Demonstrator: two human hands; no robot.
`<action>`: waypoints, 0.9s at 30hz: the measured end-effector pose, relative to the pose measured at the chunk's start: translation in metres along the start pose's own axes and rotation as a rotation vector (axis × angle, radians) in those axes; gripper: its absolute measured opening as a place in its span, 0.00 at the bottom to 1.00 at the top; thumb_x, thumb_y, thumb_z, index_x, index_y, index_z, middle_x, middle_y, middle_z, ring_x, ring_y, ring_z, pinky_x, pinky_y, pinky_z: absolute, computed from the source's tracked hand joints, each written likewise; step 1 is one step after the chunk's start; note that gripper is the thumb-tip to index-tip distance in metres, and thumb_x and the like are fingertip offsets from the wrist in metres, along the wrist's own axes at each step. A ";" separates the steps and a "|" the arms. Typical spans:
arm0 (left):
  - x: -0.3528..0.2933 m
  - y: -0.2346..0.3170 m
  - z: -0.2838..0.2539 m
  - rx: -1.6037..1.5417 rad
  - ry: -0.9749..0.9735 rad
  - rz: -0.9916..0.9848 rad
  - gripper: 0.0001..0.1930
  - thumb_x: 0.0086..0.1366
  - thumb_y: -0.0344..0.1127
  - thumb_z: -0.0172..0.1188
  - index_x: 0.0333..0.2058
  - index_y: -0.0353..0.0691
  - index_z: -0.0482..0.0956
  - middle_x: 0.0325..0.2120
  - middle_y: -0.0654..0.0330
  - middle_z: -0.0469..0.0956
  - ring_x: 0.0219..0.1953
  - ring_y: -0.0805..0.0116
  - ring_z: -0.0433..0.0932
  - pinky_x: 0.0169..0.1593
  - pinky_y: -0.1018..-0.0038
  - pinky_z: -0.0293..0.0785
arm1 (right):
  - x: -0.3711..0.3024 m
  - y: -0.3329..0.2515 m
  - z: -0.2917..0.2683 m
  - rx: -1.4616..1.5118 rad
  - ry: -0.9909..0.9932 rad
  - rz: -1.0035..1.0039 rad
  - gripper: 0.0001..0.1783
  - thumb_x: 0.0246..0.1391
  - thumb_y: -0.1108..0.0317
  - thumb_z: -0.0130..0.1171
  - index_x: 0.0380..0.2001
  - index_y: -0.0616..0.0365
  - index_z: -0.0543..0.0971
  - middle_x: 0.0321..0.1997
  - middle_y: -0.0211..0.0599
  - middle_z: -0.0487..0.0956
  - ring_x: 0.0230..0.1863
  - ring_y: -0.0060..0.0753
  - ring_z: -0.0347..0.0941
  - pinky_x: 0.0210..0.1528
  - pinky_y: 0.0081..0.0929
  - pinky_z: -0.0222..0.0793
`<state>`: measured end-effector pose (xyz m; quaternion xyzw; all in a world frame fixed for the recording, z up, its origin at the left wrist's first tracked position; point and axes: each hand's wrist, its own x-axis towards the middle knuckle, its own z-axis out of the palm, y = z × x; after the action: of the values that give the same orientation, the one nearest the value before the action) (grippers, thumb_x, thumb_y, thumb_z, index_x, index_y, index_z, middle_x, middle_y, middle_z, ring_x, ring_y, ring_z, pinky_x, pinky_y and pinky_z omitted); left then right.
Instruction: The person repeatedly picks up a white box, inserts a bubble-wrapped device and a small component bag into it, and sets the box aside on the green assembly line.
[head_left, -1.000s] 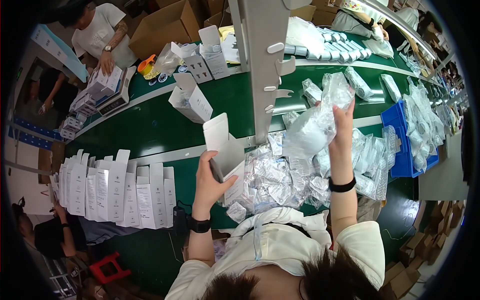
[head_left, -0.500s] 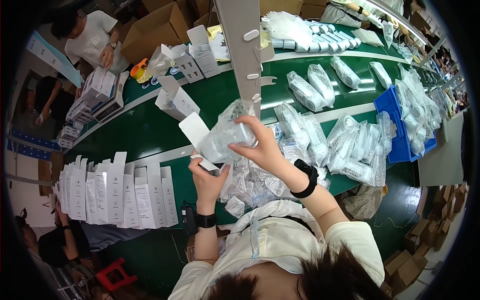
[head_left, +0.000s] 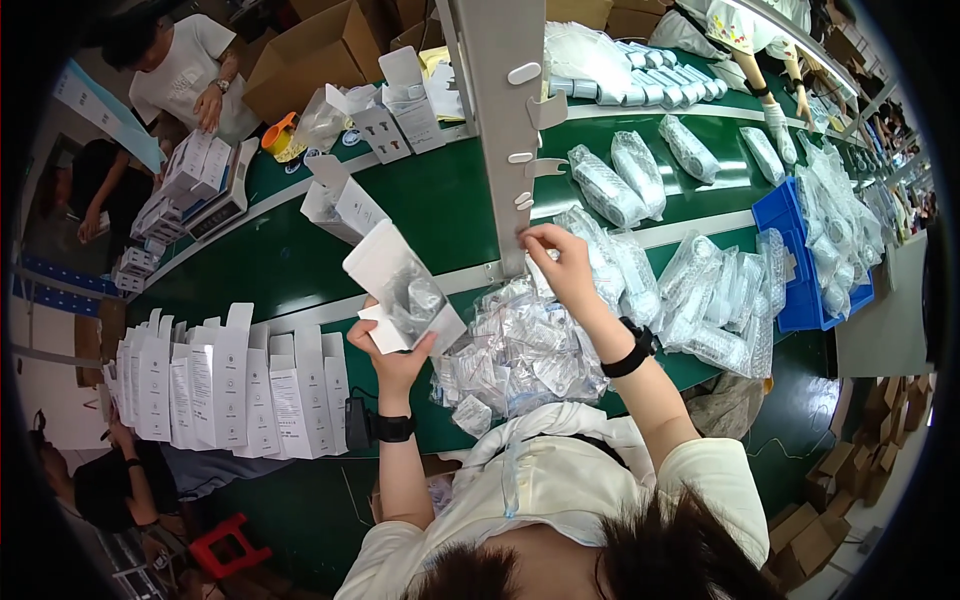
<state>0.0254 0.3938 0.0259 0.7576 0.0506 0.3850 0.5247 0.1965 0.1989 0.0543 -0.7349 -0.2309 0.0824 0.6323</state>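
My left hand (head_left: 392,358) grips an open white cardboard box (head_left: 371,333) from below, its tall lid flap raised. A bubble-wrapped item (head_left: 412,300) sits inside the box, its clear wrap showing at the mouth; what is under the wrap cannot be made out. To the right, my right hand (head_left: 562,262) hovers beside the grey post, fingers loosely bent and apart, with nothing seen in them. Beneath it lies a heap of small clear plastic packets (head_left: 515,345).
Upright open white boxes (head_left: 215,385) stand in a row at left. Bubble-wrapped items (head_left: 715,300) lie at right beside a blue bin (head_left: 775,210). A grey post (head_left: 505,130) rises past the belt. Another open box (head_left: 345,200) stands beyond my left hand. Co-workers stand across the belt.
The bubble-wrapped item has gone from my right hand down into the box. My right hand has let go and moved right; my left hand has shifted slightly left and down.
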 end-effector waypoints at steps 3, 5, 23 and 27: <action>-0.011 -0.034 -0.024 0.135 -0.011 -0.169 0.38 0.38 0.26 0.68 0.42 0.44 0.49 0.53 0.46 0.53 0.53 0.58 0.58 0.55 0.67 0.55 | 0.007 0.040 -0.004 -0.522 -0.060 -0.089 0.11 0.40 0.68 0.58 0.31 0.59 0.76 0.25 0.41 0.76 0.32 0.43 0.74 0.38 0.35 0.69; -0.013 -0.033 -0.029 0.191 -0.027 -0.255 0.38 0.38 0.25 0.68 0.43 0.44 0.49 0.53 0.47 0.52 0.53 0.59 0.57 0.55 0.67 0.55 | 0.018 0.076 -0.011 -0.677 -0.435 -0.054 0.14 0.37 0.67 0.61 0.31 0.58 0.75 0.29 0.42 0.76 0.36 0.46 0.73 0.39 0.36 0.69; 0.031 0.006 -0.044 0.547 0.024 -0.293 0.07 0.45 0.22 0.60 0.21 0.30 0.69 0.24 0.54 0.72 0.18 0.62 0.68 0.24 0.74 0.63 | -0.015 0.003 -0.022 -0.253 -0.141 -0.249 0.16 0.34 0.78 0.62 0.31 0.60 0.71 0.31 0.39 0.75 0.28 0.39 0.73 0.31 0.26 0.68; 0.034 0.007 -0.046 0.522 0.043 -0.316 0.06 0.45 0.23 0.60 0.21 0.31 0.70 0.20 0.57 0.72 0.18 0.68 0.66 0.23 0.77 0.61 | 0.002 -0.060 0.056 -0.137 -0.315 -0.809 0.15 0.33 0.79 0.58 0.31 0.59 0.73 0.33 0.34 0.76 0.30 0.34 0.73 0.32 0.27 0.68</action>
<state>0.0180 0.4421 0.0569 0.8413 0.2761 0.2884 0.3644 0.1612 0.2549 0.1027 -0.6041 -0.5985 -0.0763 0.5206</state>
